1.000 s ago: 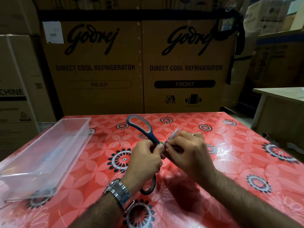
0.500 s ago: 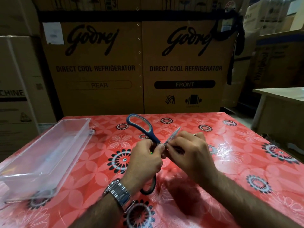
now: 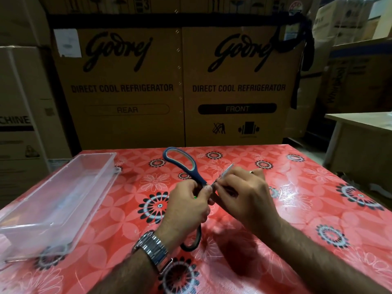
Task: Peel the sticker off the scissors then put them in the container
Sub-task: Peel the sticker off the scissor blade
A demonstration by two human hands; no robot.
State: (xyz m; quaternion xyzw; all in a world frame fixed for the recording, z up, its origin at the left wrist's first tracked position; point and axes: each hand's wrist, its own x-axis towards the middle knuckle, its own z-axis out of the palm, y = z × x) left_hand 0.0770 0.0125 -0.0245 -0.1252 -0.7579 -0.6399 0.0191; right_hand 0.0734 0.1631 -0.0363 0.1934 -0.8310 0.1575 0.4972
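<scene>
- Head view: a tabletop [image 3: 297,198] under a glossy red cloth printed with white and black flowers; stacked cardboard boxes [image 3: 180,85] stand behind it, and a pale table [image 3: 360,122] sits off to its right.
- A clear container [image 3: 57,200] lies on the tabletop's left side, well apart from the hands.
- The scissors [image 3: 186,166] are held above the tabletop's middle, spread open: one blue-grey handle loop points up and away, the other loop hangs toward the person, and a blade tip angles up to the right.
- The left hand [image 3: 186,209] is closed around the scissors near the pivot; a bit of green shows at its fingers.
- The right hand [image 3: 244,198] pinches the blade.
- A metal watch [image 3: 152,249] is on the left wrist.
- Boxes read "Godrej", "DIRECT COOL REFRIGERATOR", "REAR", "FRONT".
</scene>
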